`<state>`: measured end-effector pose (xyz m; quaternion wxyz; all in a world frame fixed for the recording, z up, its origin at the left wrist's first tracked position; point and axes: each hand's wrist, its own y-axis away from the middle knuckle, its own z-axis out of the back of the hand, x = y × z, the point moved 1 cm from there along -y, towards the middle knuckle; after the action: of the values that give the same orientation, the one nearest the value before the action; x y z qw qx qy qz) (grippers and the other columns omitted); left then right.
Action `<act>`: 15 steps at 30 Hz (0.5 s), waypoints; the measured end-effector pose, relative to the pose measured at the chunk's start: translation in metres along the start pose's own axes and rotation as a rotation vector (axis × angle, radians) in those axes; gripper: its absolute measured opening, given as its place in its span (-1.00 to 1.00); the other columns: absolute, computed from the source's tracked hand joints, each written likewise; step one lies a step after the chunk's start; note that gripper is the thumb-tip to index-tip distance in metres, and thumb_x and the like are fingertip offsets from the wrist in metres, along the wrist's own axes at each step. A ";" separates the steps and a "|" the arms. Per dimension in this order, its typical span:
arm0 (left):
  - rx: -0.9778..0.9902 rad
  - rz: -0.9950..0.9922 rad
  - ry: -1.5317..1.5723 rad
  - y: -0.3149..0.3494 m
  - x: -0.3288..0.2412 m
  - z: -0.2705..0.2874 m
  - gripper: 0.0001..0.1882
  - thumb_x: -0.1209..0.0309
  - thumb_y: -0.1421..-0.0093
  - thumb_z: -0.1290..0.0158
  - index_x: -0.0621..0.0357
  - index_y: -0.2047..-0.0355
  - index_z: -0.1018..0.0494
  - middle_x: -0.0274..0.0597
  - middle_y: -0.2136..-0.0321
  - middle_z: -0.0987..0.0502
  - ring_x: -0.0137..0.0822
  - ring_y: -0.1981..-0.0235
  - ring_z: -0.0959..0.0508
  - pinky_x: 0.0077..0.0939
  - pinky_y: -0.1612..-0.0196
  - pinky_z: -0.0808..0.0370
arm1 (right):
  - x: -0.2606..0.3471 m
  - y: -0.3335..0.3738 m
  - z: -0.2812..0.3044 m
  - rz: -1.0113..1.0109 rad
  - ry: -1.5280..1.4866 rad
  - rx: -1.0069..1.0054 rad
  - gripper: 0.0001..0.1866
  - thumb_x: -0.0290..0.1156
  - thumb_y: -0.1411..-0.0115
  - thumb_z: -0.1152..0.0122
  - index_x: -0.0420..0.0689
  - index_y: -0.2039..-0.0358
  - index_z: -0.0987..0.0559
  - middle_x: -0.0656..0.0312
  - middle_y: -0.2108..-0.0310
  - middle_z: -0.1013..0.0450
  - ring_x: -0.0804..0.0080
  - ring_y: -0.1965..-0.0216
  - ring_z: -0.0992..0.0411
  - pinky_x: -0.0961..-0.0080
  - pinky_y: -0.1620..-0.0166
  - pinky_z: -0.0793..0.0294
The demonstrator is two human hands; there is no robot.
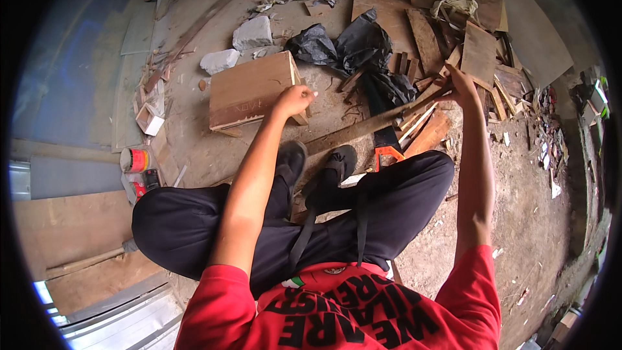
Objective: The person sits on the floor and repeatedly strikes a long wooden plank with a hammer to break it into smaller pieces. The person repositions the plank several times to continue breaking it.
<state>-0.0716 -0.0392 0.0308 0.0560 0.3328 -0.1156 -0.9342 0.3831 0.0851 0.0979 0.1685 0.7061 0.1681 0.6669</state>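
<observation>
My left hand is closed, its fingers curled together beside the near right corner of a low wooden box-like piece with a brown plywood top. Whatever its fingers may hold is too small to make out. Out to the right, my right hand grips the far end of a long, thin wooden strip. That strip slants down to the left, past my dark shoes. Under it, near my right knee, lies a handsaw with an orange handle and a dark blade.
Black plastic bags lie beyond the strip, with pale stone blocks to their left. Scrap boards pile up at the far right. A red and yellow tin stands by my left knee. Wooden boards lie at the left.
</observation>
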 end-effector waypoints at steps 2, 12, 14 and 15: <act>-0.033 -0.086 0.057 -0.007 -0.022 0.003 -0.56 0.04 -0.23 -0.13 0.20 0.16 -0.58 -0.05 0.30 -0.66 -0.18 0.21 -0.64 -0.30 0.11 -0.52 | -0.028 -0.029 0.038 0.228 0.202 -0.119 -0.65 -0.13 -0.29 -0.18 -0.11 0.48 -0.39 0.28 0.62 -0.36 0.37 0.53 -0.53 0.13 0.30 -0.70; -0.273 -0.133 -0.086 -0.050 0.020 -0.043 -0.42 0.01 -0.24 -0.08 0.17 -0.10 -0.40 0.04 -0.25 -0.25 0.00 -0.30 -0.21 -0.04 -0.32 -0.14 | -0.080 -0.041 0.024 0.164 -0.398 -0.402 -0.56 -0.11 -0.22 -0.26 0.01 0.67 -0.30 0.39 0.73 -0.08 0.50 0.70 -0.12 0.44 0.57 -0.22; -0.247 -0.070 -0.323 -0.055 0.032 -0.044 -0.39 -0.05 -0.24 -0.02 0.13 -0.12 -0.41 -0.07 -0.29 -0.23 -0.09 -0.36 -0.10 0.19 -0.33 0.14 | -0.073 -0.042 0.015 0.130 -0.354 -0.440 -0.55 -0.09 -0.22 -0.24 0.03 0.67 -0.28 0.39 0.75 -0.06 0.50 0.74 -0.07 0.41 0.60 -0.18; -0.245 -0.041 -0.442 -0.059 0.037 -0.039 -0.38 -0.09 -0.24 0.01 0.11 -0.13 -0.41 -0.12 -0.30 -0.22 -0.14 -0.39 -0.04 0.30 -0.33 0.28 | -0.062 -0.049 0.001 0.146 -0.378 -0.427 -0.55 -0.11 -0.22 -0.24 0.02 0.67 -0.27 0.40 0.75 -0.05 0.50 0.74 -0.06 0.41 0.60 -0.18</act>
<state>-0.0775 0.0044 -0.0361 0.0504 0.1134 -0.0042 -0.9923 0.3806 0.0999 0.0204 0.2932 0.7766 -0.0617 0.5542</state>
